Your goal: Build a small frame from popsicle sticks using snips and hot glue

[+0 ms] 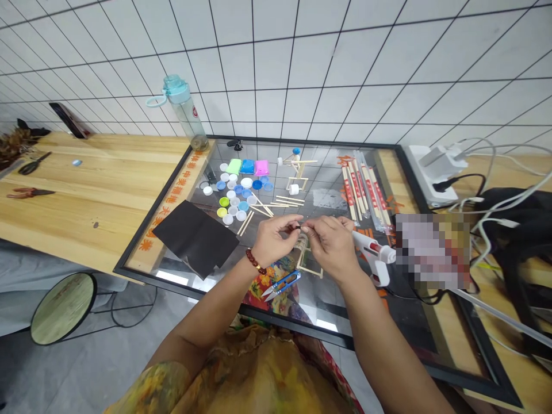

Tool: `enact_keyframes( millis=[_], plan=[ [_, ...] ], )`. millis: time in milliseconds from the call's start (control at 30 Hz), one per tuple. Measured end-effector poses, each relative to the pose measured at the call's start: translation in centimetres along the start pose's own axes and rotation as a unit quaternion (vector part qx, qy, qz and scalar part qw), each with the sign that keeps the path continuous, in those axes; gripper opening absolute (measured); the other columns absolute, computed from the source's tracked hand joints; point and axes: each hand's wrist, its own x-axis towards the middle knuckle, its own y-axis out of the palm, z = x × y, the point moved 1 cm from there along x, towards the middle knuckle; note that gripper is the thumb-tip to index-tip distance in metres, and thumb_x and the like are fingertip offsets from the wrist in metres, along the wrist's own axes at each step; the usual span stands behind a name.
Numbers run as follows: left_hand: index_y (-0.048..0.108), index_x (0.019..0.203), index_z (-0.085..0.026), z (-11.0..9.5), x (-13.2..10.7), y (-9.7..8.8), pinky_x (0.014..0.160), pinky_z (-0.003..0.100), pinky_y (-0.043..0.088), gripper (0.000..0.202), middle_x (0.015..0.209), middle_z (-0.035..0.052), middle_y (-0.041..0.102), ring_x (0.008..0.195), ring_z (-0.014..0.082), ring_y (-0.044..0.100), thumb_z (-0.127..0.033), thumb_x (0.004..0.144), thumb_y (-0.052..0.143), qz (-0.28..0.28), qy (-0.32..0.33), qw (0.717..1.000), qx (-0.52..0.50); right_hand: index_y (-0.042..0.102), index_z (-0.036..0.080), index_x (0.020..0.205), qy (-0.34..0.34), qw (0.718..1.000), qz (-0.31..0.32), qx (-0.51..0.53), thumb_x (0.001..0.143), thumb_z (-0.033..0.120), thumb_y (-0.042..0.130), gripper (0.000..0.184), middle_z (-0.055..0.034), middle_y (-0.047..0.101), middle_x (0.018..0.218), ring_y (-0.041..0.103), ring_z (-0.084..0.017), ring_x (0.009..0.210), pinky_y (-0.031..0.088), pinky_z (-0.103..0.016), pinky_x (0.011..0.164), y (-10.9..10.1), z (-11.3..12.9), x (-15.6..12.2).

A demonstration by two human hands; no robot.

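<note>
Centrally, the left hand [276, 238] and the right hand [331, 244] meet fingertip to fingertip, both pinching a small black strip [298, 227], partly hidden by the fingers. Just below them lies a frame of thin pale wooden sticks [309, 271]; nearer the body, blue-handled metal snips [283, 284] rest beside it. Right of the right hand: a white glue gun [376, 253] on its side. Left of the left hand: a sheet of matte black paper [194, 237]. Beyond the hands, round plastic caps in white, blue and yellow-green [233, 202] cluster before three square packets, green, blue and pink [247, 167]. Farther right lie red-banded wrapped chopsticks [350, 192].
</note>
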Motion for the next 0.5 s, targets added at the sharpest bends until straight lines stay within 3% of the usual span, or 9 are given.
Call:
enact_keyframes(
  millis=[100,233,367,500],
  plan=[
    [0.071,0.101,-0.016,-0.19,-0.02,-0.09,0.071,0.023,0.054,0.030,0.079,0.0033,0.070,0.069,0.0106,0.064,-0.013,0.073,0.062,0.003,0.003,1.000,0.005,0.065,0.021,0.090,-0.004,1.000,-0.001,0.001,0.092,0.025,0.050,0.016,-0.0020,0.067,0.080,0.058,-0.018,0.075,0.028,-0.036,0.079,-0.16,0.05,-0.07],
    [0.069,0.105,-0.014,-0.10,0.21,-0.37,0.069,0.023,0.052,0.031,0.075,0.0025,0.068,0.068,0.0105,0.063,-0.016,0.075,0.062,0.026,-0.055,0.996,-0.064,0.062,0.021,0.107,-0.017,1.000,-0.011,0.000,0.091,0.026,0.053,0.019,-0.0033,0.069,0.090,0.060,-0.019,0.082,0.028,-0.038,0.082,-0.44,0.24,-0.07],
    [0.068,0.106,-0.015,0.24,0.27,-0.47,0.073,0.025,0.052,0.031,0.075,0.0024,0.067,0.071,0.0115,0.063,-0.021,0.076,0.065,0.037,-0.086,0.990,-0.105,0.065,0.024,0.095,-0.039,0.999,-0.022,0.005,0.091,0.021,0.052,0.014,-0.0014,0.070,0.088,0.060,-0.018,0.083,0.027,-0.039,0.084,-0.43,0.29,-0.01],
    [0.068,0.105,-0.014,0.37,0.07,-0.16,0.073,0.026,0.053,0.030,0.077,0.0037,0.068,0.072,0.0121,0.064,-0.024,0.077,0.066,0.032,-0.088,0.990,-0.104,0.062,0.021,0.087,-0.016,1.000,-0.007,0.011,0.091,0.023,0.050,0.012,-0.0015,0.066,0.079,0.058,-0.018,0.077,0.028,-0.038,0.081,-0.18,0.20,0.02]
  ],
)
